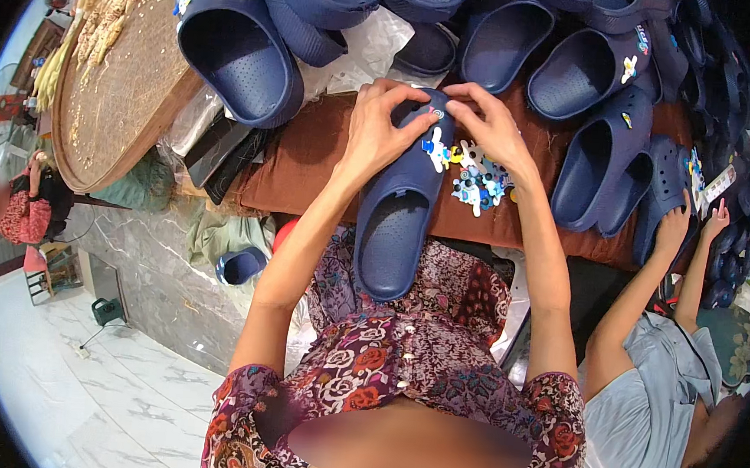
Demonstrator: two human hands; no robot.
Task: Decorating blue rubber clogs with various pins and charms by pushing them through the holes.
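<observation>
Hands meet on a navy clog (398,214) hanging off the brown table's (302,164) near edge: left hand (375,130) curls around its toe, right hand (487,124) pinches a small charm (437,114) onto it, beside a pile of colourful charms (480,182).

A low table covered with a reddish-brown cloth (311,156) carries the things. Many dark blue clogs (578,70) lie on it, crowded along the far side and the right side, some stacked one over another. One big blue clog (240,55) lies at the left end, beside a round woven tray (119,99) that leans over the table's corner. A small heap of colourful shoe charms (480,185) rests on the cloth near the middle. Crumpled clear plastic bags (375,47) lie between the clogs, and a flat black package (220,149) sits at the left edge.
</observation>
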